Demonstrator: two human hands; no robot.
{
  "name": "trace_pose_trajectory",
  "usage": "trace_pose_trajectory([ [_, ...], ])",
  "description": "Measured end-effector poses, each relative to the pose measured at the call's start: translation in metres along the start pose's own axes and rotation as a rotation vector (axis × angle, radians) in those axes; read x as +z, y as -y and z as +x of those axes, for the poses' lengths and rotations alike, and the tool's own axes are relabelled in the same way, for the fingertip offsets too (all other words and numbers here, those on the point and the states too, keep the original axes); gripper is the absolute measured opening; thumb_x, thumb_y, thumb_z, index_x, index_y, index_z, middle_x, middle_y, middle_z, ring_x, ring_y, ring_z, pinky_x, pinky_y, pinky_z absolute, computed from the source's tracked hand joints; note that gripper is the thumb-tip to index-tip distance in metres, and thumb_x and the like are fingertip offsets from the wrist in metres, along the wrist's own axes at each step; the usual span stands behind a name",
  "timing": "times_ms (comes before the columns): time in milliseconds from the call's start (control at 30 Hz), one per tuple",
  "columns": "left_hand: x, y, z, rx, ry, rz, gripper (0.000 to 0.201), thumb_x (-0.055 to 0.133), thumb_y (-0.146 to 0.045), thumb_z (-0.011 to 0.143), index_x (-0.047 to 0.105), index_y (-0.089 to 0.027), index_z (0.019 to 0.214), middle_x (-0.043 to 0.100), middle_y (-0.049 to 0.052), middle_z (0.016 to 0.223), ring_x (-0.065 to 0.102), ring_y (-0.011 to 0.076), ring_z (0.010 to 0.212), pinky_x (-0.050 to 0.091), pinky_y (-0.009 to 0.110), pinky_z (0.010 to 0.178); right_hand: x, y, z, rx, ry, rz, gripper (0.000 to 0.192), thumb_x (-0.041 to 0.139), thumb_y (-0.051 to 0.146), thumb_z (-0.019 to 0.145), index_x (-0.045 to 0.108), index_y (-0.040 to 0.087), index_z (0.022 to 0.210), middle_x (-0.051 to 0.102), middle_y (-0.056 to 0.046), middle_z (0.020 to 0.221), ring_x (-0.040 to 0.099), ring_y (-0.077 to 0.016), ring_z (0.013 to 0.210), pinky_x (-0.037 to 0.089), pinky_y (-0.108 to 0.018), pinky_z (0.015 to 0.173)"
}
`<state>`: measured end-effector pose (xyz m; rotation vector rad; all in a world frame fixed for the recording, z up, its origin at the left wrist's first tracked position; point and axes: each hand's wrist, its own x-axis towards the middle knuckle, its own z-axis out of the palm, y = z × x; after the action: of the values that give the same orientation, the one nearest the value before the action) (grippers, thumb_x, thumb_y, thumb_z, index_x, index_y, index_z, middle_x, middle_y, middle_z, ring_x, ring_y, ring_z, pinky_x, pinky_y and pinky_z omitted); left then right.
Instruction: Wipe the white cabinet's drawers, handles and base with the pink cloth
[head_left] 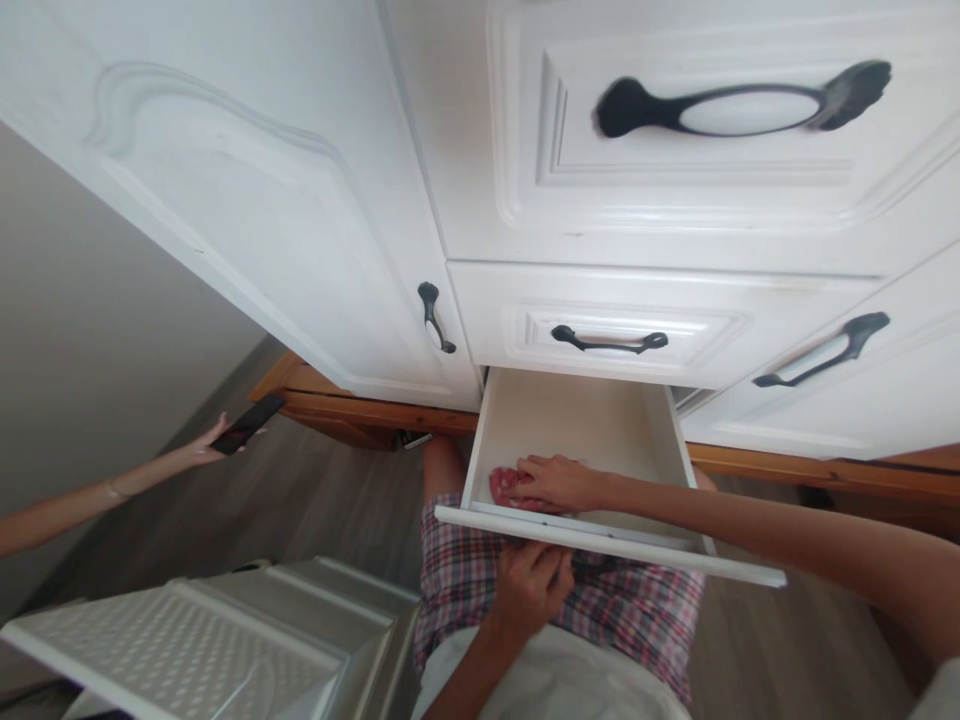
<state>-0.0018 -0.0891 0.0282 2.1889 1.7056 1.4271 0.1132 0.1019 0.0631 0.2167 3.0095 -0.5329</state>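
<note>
Inside the open drawer (577, 415), right hand (559, 483) fingers flat on pink cloth (504, 484); left hand (531, 588) fingers curled shut.

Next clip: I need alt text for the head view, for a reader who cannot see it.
The right hand presses a pink cloth onto the floor of an open white drawer, while the left hand rests below the drawer front. At far left, another person's hand holds a dark phone.

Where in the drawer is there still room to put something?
The drawer is bare at the back, from the right hand up to the cabinet front, and along its right wall. The near left corner is crowded: the hand presses a pink cloth there. The left hand grips below the front.
</note>
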Motion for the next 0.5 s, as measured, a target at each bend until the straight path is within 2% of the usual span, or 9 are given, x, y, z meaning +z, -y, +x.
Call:
trace_pose_trajectory([
  [67, 0.0, -0.001, -0.001, -0.013, 0.002, -0.002, 0.021, 0.054, -0.019, 0.105, 0.073, -0.025, 0.098, 0.081, -0.001, 0.087, 0.078, 0.019, 0.078, 0.058, 0.035, 0.069, -0.001, -0.008, -0.022, 0.01, 0.028, -0.002, 0.038, 0.048, 0.049, 0.112, 0.066, 0.033, 0.141, 0.061, -0.01, 0.119, 0.058, -0.0228, 0.095, 0.048, -0.032, 0.071],
  [133, 0.0, -0.003, -0.001, -0.02, 0.0, -0.005, 0.022, 0.053, -0.018, 0.105, 0.072, -0.025, 0.096, 0.08, -0.001, 0.085, 0.078, 0.0192, 0.078, 0.057, 0.035, 0.069, 0.001, -0.018, -0.042, 0.055, 0.05, -0.025, 0.032, 0.056, 0.036, 0.109, 0.068, 0.033, 0.138, 0.06, -0.01, 0.119, 0.058, -0.0232, 0.097, 0.048, -0.031, 0.071],
  [233, 0.002, -0.004, -0.001, -0.024, -0.013, -0.003, 0.024, 0.052, -0.017, 0.105, 0.071, -0.025, 0.093, 0.078, -0.002, 0.081, 0.077, 0.0195, 0.075, 0.056, 0.035, 0.067, 0.004, -0.036, -0.06, 0.175, 0.042, -0.095, 0.045, 0.058, 0.011, 0.098, 0.067, 0.032, 0.137, 0.06, -0.012, 0.123, 0.059, -0.0265, 0.106, 0.05, -0.032, 0.074],
  [400, 0.001, -0.003, -0.001, -0.034, -0.004, 0.015, 0.026, 0.051, -0.023, 0.106, 0.072, -0.025, 0.091, 0.078, 0.0, 0.08, 0.075, 0.0196, 0.071, 0.056, 0.035, 0.065, -0.007, -0.085, -0.05, 0.347, -0.056, -0.184, 0.072, 0.063, 0.002, 0.084, 0.06, 0.031, 0.15, 0.059, -0.016, 0.135, 0.058, -0.0331, 0.119, 0.056, -0.038, 0.081],
  [500, 0.0, -0.002, -0.001, -0.039, 0.019, 0.014, 0.026, 0.051, -0.023, 0.106, 0.072, -0.026, 0.091, 0.077, 0.0, 0.079, 0.075, 0.0191, 0.07, 0.057, 0.034, 0.066, -0.024, -0.115, -0.028, 0.412, -0.197, -0.114, 0.067, 0.059, 0.002, 0.084, 0.064, 0.026, 0.146, 0.061, -0.018, 0.137, 0.061, -0.0323, 0.116, 0.057, -0.042, 0.087],
])
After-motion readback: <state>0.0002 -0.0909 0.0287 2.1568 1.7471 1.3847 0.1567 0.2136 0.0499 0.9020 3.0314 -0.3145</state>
